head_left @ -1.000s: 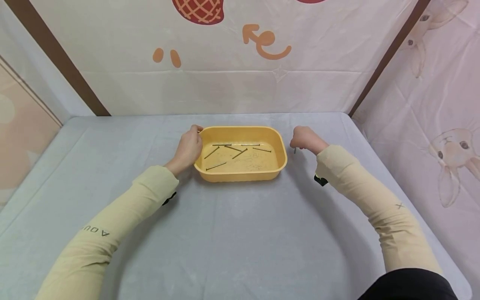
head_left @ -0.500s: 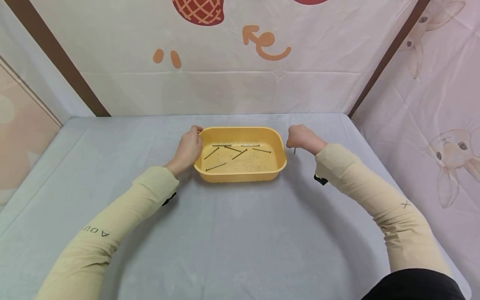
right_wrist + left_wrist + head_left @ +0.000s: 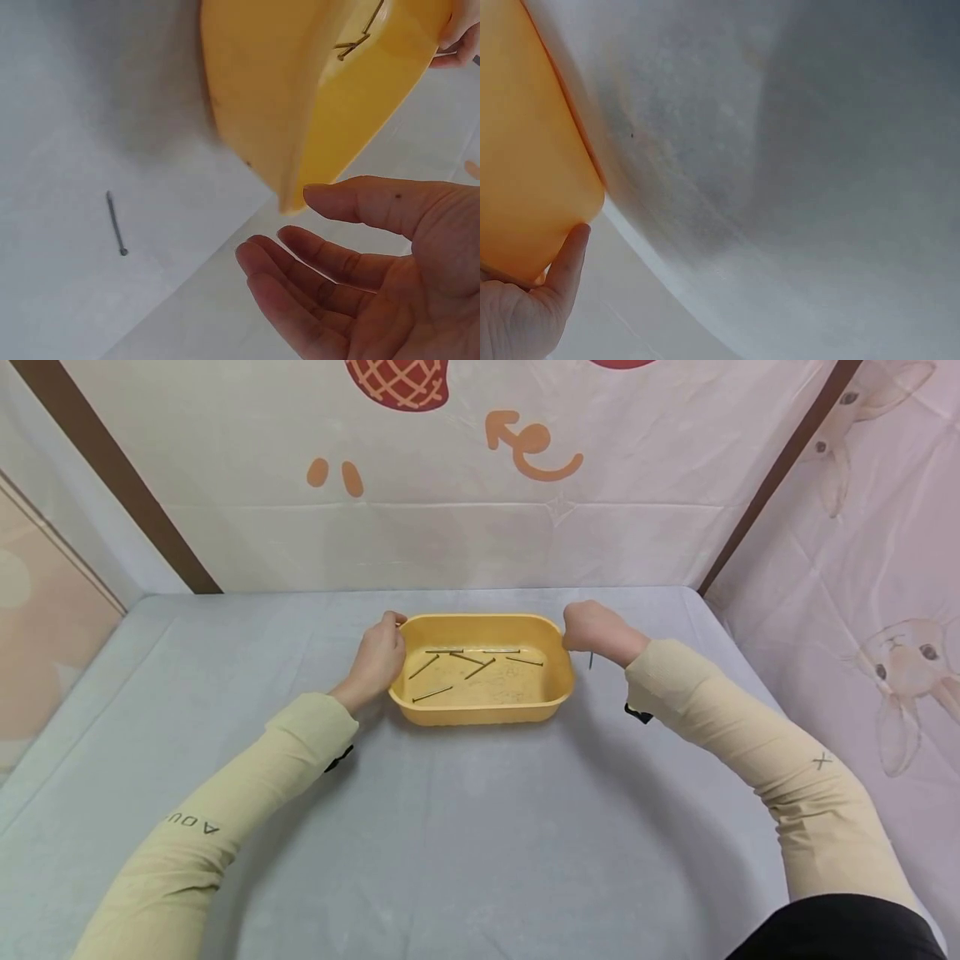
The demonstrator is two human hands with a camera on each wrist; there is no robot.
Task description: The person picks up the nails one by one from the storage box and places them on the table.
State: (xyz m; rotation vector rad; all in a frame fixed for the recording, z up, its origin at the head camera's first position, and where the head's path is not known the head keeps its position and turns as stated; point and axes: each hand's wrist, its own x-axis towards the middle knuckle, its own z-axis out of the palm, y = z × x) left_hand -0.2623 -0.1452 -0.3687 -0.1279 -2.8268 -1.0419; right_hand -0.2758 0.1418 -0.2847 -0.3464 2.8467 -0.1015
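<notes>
A yellow plastic basin (image 3: 480, 715) sits on the table with several nails (image 3: 480, 669) scattered over its floor. At its left end my left hand (image 3: 377, 658) grips the rim; in the left wrist view a digit presses along the corner wall. My right hand (image 3: 597, 628) is at the basin's back right corner. In the right wrist view its thumb tip overlaps the rim, with the other fingers spread apart from it and slightly bent. A single nail (image 3: 117, 225) lies on the cloth outside the basin, below the right hand in the head view.
Pale grey-blue cloth (image 3: 480, 827) covers the table, and its back edge runs just behind the basin. A white printed curtain (image 3: 450, 543) hangs behind, and another curtain (image 3: 862, 610) with rabbits hangs along the right side.
My right hand has moved left and slightly back, up to the basin's right rim. The loose nail now shows more. The left hand and the basin have stayed in place.
</notes>
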